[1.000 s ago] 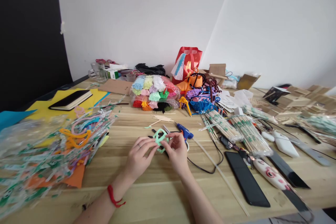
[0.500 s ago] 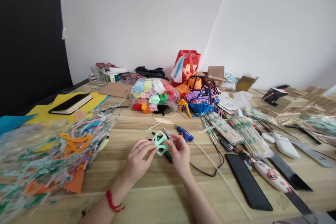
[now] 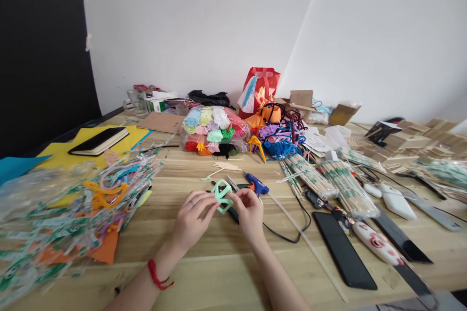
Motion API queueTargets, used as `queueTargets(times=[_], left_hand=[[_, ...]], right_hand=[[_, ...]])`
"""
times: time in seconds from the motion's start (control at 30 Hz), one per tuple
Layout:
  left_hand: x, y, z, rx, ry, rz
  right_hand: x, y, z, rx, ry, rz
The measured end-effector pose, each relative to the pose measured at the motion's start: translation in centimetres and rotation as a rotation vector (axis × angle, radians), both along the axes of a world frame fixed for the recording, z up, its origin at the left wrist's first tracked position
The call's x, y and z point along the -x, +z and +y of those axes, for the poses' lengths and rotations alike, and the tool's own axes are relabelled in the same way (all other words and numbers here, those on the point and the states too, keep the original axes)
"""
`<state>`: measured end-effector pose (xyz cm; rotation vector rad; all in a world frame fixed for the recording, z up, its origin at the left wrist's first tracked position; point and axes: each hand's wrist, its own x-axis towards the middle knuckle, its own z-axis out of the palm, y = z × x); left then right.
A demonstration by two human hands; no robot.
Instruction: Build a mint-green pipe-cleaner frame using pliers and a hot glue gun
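My left hand (image 3: pixel 195 214) pinches the left side of a mint-green looped shape (image 3: pixel 221 188), which looks like bent pipe cleaner. On its other side, my right hand (image 3: pixel 249 211) has thumb and fingers closed on the right edge. The piece is held upright above the table, with several openings in its outline. Just behind it lie scissors (image 3: pixel 232 183), their handles partly covered by my right hand. A dark-handled tool (image 3: pixel 233 214) shows in part under the piece. Right of these is a blue glue gun (image 3: pixel 257 184) with a black cord.
Plastic wrappers and scraps (image 3: pixel 73 218) heap up on the left, near a black notebook (image 3: pixel 98 140). Bagged pipe cleaners (image 3: pixel 215 131) and a red bag (image 3: pixel 260 88) stand behind. A black phone (image 3: pixel 345 250), a clear glue stick (image 3: pixel 310 248) and bundled sticks (image 3: pixel 348 189) lie rightward.
My right fingers have come down and closed in on the green piece's right edge. The piece has tilted slightly; my left hand keeps its pinch.
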<state>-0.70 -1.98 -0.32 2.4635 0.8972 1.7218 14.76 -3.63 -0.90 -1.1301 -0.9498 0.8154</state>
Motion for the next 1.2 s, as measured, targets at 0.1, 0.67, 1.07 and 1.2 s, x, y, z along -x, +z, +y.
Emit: queueTargets(times=[0.1,0.67,1.07,1.2], left_hand=[[0.1,0.1,0.0,-0.003,0.004,0.001],[0.0,-0.1,0.2,-0.001,0.006,0.012],[1.9,-0.4,2.2,0.019,0.175,0.123],[3.1,-1.2,3.3,0.112,0.216,0.216]], right_hand=[[0.0,0.2,-0.1,0.018,-0.010,0.009],[-0.4,-0.5,0.1,-0.009,0.287,0.139],[-0.7,0.1,0.7,0.044,0.256,0.335],[-0.8,0.4,0.5,0.083,0.257,0.302]])
